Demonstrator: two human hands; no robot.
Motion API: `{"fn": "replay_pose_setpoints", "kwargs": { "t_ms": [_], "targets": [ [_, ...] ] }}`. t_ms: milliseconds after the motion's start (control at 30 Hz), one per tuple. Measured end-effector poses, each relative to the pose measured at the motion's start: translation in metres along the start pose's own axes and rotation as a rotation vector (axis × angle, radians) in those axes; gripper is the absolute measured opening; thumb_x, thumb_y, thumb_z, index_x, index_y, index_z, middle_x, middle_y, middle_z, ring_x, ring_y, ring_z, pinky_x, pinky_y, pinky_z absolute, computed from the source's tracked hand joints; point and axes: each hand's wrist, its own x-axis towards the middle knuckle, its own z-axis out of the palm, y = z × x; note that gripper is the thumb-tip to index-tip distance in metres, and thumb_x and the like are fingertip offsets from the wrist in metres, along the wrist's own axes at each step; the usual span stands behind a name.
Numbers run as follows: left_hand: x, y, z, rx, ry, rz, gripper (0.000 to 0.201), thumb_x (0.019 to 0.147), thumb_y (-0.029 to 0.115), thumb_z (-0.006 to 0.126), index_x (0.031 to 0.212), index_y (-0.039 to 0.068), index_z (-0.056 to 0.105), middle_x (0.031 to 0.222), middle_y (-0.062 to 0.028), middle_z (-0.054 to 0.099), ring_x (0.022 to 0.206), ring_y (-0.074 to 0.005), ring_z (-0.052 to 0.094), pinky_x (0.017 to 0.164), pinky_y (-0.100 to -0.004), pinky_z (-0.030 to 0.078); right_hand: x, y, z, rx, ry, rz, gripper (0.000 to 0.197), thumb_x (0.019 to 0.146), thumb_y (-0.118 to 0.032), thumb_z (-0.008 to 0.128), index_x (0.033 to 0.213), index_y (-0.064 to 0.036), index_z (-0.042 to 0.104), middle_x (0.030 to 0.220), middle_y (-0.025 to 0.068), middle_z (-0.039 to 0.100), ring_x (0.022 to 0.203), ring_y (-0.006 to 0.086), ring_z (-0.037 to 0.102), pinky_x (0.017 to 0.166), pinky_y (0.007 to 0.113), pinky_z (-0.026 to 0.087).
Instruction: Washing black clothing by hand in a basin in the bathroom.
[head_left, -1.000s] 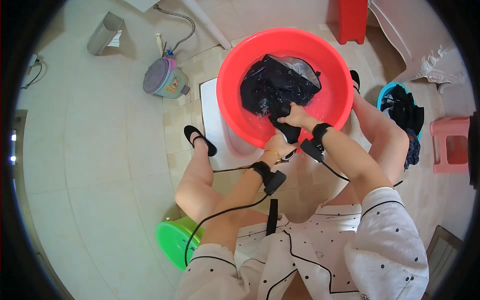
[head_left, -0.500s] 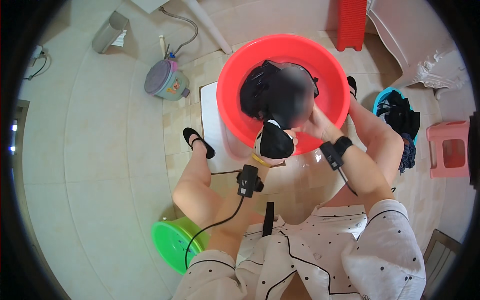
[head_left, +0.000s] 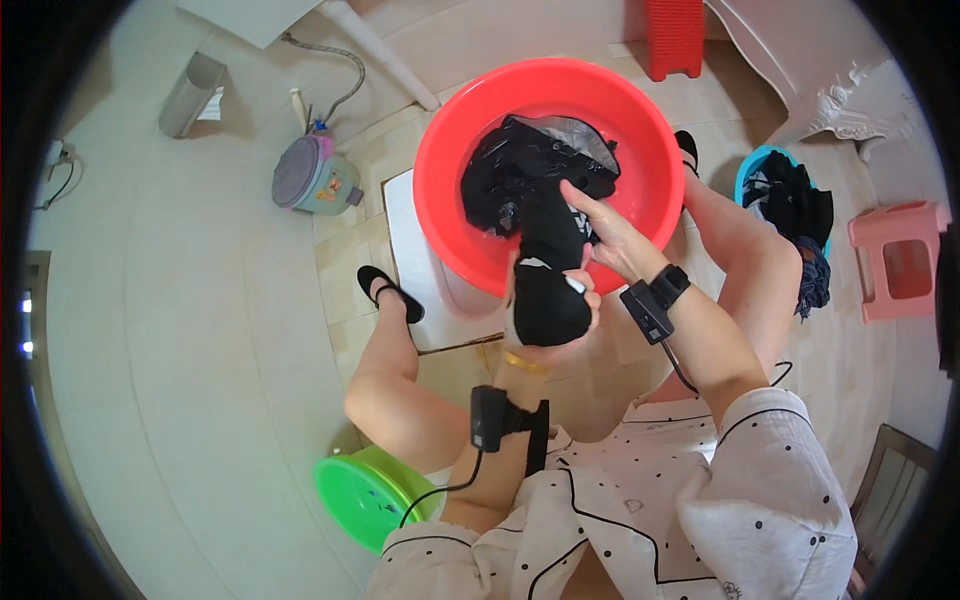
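A black garment (head_left: 550, 228) with a white print is stretched between my two hands over the near rim of the red basin (head_left: 430, 180). My left hand (head_left: 591, 309) is closed round its near end, with the cloth lying across the palm and fingers showing at the right side. My right hand (head_left: 618, 240) grips the same garment farther up, its thumb along the top and the other fingers partly hidden. Beyond, more wet black cloth (head_left: 500, 165) with a grey patch lies bunched in the basin; whether it is all one piece I cannot tell.
A white squat toilet (head_left: 405, 225) lies under the basin's left side. At the right stand a blue tub (head_left: 745, 180) heaped with dark clothes and a pink stool (head_left: 880, 240). Green basins (head_left: 335, 490) sit by my left leg, a lidded bin (head_left: 325, 190) by the wall.
My left hand has drawn back toward me with the near end of the garment, which is now stretched out. The right hand's thumb has come up onto the cloth. The view has shifted slightly.
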Motion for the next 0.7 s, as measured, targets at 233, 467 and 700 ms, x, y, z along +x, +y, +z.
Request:
{"fn": "replay_pose_setpoints", "kwargs": {
  "t_ms": [233,467,700],
  "targets": [
    [-0.012,-0.013,0.067,0.337,0.117,0.227,0.128,0.051,0.053,0.084,0.140,-0.004,0.012,0.102,0.0013,0.044,0.088,-0.0136,0.039,0.079,-0.0286,0.033,0.004,-0.036,0.054,-0.203,-0.052,-0.184,0.041,0.083,-0.027,0.068,0.110,0.0015,0.057,0.101,0.0104,0.064,0.088,0.0180,0.065,0.075,0.029,0.055],
    [-0.001,0.001,0.081,0.828,0.322,0.269,0.077,0.079,0.031,0.070,0.136,-0.001,0.029,0.103,-0.0058,0.052,0.088,-0.0175,0.050,0.076,-0.0346,0.042,0.021,-0.067,0.085,-0.772,-0.084,-0.207,0.039,0.074,-0.024,0.075,0.105,-0.0056,0.061,0.100,0.0048,0.063,0.092,0.0151,0.060,0.081,0.030,0.049],
    [0.016,0.035,0.012,1.148,0.571,0.468,0.033,0.081,0.007,0.065,0.112,0.005,0.053,0.085,-0.0065,0.062,0.076,-0.0173,0.063,0.064,-0.0314,0.053,0.072,-0.033,0.035,-1.513,0.285,-0.213,0.064,0.061,-0.031,0.076,0.113,0.0013,0.056,0.106,0.0172,0.062,0.099,0.0266,0.060,0.086,0.032,0.048]
  ]
}}
